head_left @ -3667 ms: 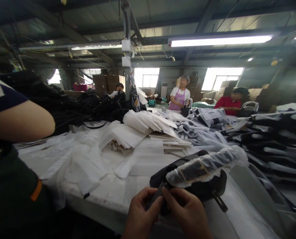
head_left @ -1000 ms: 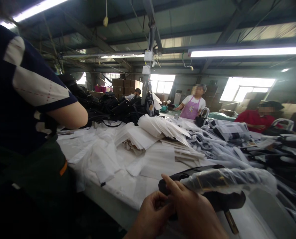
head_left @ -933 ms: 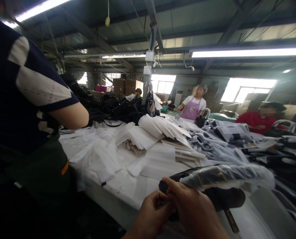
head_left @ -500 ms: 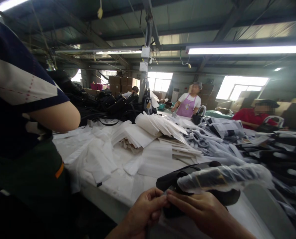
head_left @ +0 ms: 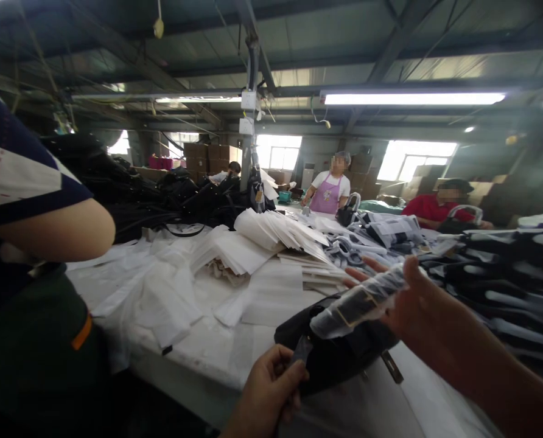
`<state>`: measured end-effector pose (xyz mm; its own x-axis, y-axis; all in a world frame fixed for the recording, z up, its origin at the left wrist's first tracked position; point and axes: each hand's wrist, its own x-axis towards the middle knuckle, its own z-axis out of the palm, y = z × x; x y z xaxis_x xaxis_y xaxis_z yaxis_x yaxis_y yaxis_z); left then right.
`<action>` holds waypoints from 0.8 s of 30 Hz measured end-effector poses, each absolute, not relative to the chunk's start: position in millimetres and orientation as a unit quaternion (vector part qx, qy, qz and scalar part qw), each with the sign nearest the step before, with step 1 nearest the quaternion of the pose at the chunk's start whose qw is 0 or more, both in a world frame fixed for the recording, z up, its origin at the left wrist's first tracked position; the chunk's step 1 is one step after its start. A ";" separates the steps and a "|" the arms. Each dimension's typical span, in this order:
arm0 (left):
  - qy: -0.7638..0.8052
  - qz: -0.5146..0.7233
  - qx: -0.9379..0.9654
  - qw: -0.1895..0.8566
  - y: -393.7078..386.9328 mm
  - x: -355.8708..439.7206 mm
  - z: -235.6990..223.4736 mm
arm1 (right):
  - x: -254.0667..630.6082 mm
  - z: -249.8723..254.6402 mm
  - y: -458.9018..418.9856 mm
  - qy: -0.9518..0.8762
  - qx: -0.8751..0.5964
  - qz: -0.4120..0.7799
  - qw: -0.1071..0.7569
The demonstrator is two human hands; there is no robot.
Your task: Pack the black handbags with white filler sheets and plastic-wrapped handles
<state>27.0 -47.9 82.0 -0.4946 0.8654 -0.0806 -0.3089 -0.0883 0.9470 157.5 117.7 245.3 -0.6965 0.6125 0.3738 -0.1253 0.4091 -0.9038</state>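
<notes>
A black handbag [head_left: 335, 356] lies at the near edge of the white table [head_left: 217, 347]. Its handle is wrapped in clear plastic [head_left: 358, 301]. My left hand [head_left: 266, 395] is closed and pinches a small dark tab at the bag's near left end. My right hand [head_left: 408, 298] has reached up to the wrapped handle and its fingers curl round the far end of it, with the fingertips showing beyond the plastic.
A person in a dark and white patterned top [head_left: 29, 243] stands close on my left. Stacks of white paper bags [head_left: 271, 237] and loose sheets cover the middle of the table. Black bags [head_left: 513, 267] lie on the right and are piled at the far left [head_left: 153, 194]. Three people work at the far end.
My right hand left the pinch beside my left hand and moved up and right onto the wrapped handle. The handle has tilted. My left hand keeps its hold on the tab.
</notes>
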 end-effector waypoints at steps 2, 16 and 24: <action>0.514 0.690 0.283 0.424 -46.6 34.2 80.4 | 146.6 279.6 123.4 -0.664 -0.192 0.634 0.347; 0.650 0.660 0.371 0.070 -49.9 -7.6 89.5 | 135.4 401.0 195.7 -0.936 -0.235 0.225 0.133; 0.618 0.617 0.447 0.191 -28.8 45.5 55.1 | 117.2 360.1 217.6 -0.962 -0.159 0.063 0.214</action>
<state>45.5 -28.8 55.1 -0.5269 0.7893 0.3154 0.3167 -0.1620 0.9346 117.2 217.6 360.1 -0.8580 0.3331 0.3909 0.2791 0.9414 -0.1894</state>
